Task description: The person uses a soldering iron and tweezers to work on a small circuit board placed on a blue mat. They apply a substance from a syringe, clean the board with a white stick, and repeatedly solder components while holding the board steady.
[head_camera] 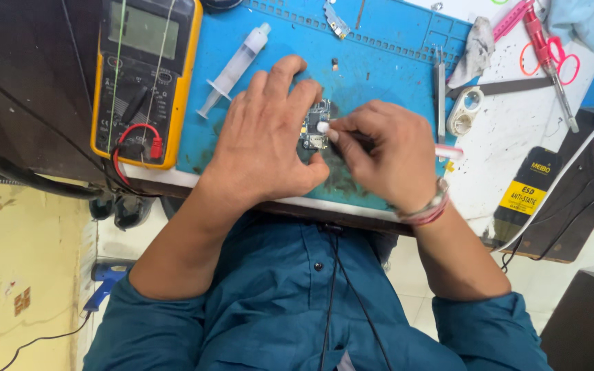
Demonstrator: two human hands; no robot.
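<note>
Both hands' fingers (309, 103) pinched on circuit board (315, 125)

The left hand (262, 148) covers most of the small circuit board (315, 125), and the right hand (386, 158) hides the tool's shaft.

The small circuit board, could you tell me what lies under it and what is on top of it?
The circuit board rests on the blue work mat. A white swab tip, held by the right hand, presses on it. The left hand covers its left edge.
</note>
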